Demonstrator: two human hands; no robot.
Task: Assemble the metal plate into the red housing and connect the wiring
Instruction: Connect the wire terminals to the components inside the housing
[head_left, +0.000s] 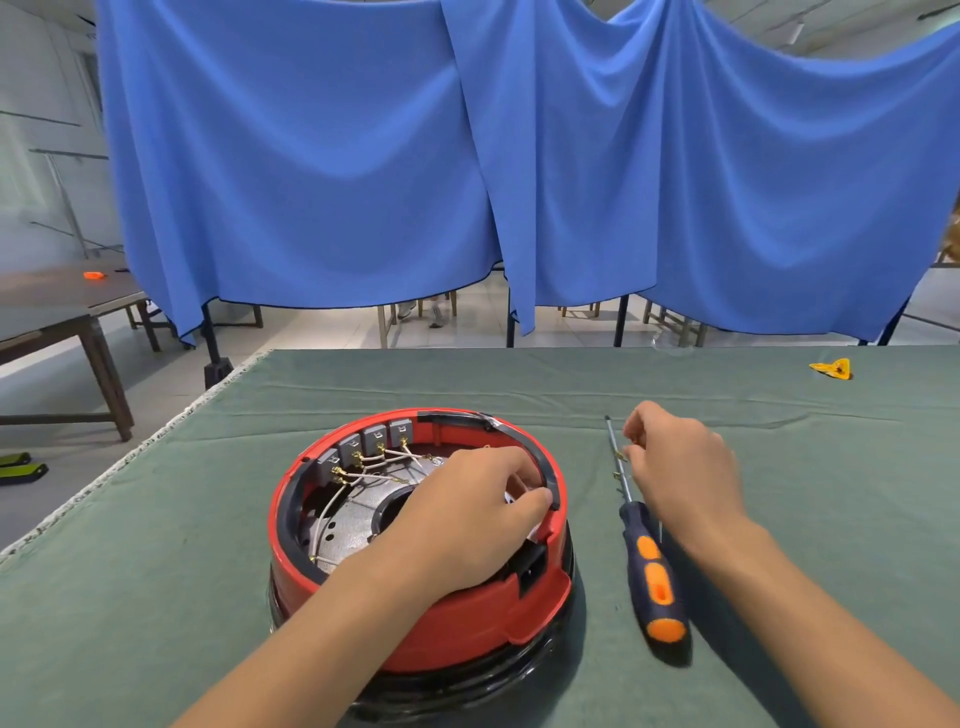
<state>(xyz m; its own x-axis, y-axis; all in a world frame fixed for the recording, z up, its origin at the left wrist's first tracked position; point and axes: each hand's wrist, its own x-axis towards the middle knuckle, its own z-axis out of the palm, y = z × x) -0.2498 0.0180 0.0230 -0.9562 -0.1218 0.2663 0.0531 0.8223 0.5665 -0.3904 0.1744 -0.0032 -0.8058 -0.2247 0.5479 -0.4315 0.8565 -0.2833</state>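
The round red housing (467, 618) stands on the green table with its open side up. Inside it lies the grey metal plate (353, 519) with a central hole. White wires (363, 467) run from the plate to grey terminal blocks (363, 441) at the far rim. My left hand (467, 519) reaches into the housing, fingers pinched on something white at the right inner rim. To the right, my right hand (680, 467) hovers over small brass screws (619, 457), its fingers curled together. I cannot see whether it holds one.
A screwdriver (649, 561) with a dark blue and orange handle lies right of the housing, tip pointing away. A yellow scrap (834, 368) lies at the table's far right. Blue cloth (519, 156) hangs behind the table. The table's left edge (130, 462) runs diagonally.
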